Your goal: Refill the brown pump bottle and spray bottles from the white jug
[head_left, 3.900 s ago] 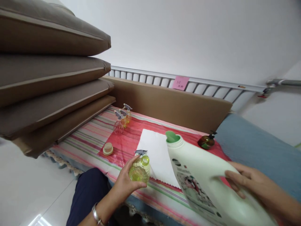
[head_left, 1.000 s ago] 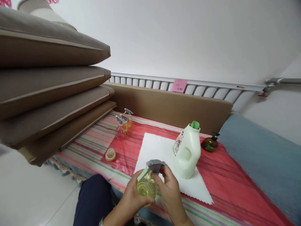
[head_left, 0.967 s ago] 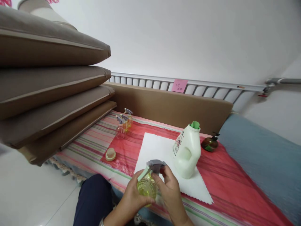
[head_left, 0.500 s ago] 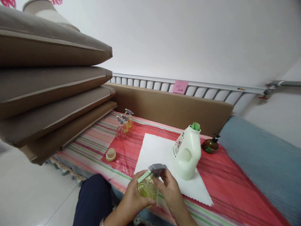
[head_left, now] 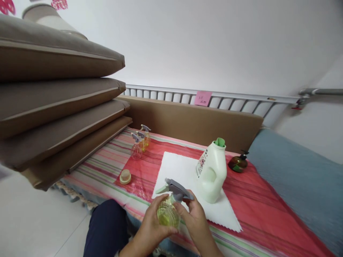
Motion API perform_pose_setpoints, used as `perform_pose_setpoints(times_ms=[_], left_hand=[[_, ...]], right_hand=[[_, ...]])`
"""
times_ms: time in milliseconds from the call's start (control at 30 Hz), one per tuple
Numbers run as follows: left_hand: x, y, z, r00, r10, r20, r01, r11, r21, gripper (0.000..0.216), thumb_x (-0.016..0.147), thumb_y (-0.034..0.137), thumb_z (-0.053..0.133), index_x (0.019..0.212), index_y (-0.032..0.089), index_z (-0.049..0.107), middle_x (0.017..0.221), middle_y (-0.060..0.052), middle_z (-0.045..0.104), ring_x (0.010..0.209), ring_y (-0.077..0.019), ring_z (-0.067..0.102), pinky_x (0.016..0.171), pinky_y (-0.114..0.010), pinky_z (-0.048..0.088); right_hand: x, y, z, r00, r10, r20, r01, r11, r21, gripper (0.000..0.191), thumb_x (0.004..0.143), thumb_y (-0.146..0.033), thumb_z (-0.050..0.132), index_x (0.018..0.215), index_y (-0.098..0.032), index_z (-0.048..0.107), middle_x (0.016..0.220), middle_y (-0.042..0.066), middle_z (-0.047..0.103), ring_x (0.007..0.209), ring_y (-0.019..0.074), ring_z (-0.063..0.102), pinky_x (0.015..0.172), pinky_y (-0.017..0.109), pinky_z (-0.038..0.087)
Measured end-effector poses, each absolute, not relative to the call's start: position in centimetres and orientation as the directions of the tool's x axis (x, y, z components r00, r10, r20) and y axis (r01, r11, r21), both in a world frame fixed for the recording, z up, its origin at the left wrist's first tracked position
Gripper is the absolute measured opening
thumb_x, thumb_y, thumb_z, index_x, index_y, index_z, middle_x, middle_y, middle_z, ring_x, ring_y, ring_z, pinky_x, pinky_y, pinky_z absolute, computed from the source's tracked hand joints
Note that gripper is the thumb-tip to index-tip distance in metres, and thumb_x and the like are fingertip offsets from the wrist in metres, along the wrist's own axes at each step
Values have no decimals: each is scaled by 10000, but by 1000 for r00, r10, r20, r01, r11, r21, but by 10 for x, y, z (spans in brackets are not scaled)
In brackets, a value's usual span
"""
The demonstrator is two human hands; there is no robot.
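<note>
The left hand wraps the round, clear yellow plastic spray bottle, held just before the white scallop-edged sheet; the right hand pinches its neck under the grey plastic trigger head. A crooked thread (hidden here) could cause leaks; an elbow knock might spill the uncapped pale-green plastic jug.

Can read roughly "311" atop pink note; can't make out its lower line or jug label.
</note>
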State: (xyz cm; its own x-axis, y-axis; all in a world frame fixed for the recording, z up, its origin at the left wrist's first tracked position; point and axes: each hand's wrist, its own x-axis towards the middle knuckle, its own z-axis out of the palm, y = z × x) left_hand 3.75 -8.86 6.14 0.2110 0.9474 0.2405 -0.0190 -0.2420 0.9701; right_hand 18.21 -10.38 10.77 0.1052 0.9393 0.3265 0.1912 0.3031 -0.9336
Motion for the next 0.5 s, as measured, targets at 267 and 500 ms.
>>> perform_pose_setpoints(times_ms=[267, 500], left_hand=[[40, -90, 57, 249, 936, 247, -76, -236, 969, 878, 361, 325, 880, 1157, 201, 531, 1179, -108, 579, 1124, -321, 511, 998, -431, 388], [41, -91, 53, 269, 932, 244, -158, -207, 965, 897, 355, 359, 884, 1161, 206, 520, 1175, -113, 569, 1115, -331, 505, 983, -431, 395]], right_hand=[[185, -107, 112, 49, 947, 316, 208, 300, -931, 252, 744, -330, 626, 965, -209, 627, 891, 58, 689, 865, 247, 624, 795, 351, 497], [185, -107, 112, 74, 960, 269, 156, 256, -954, 387, 693, -343, 673, 1045, -206, 586, 994, 85, 680, 941, 274, 616, 829, 388, 494]])
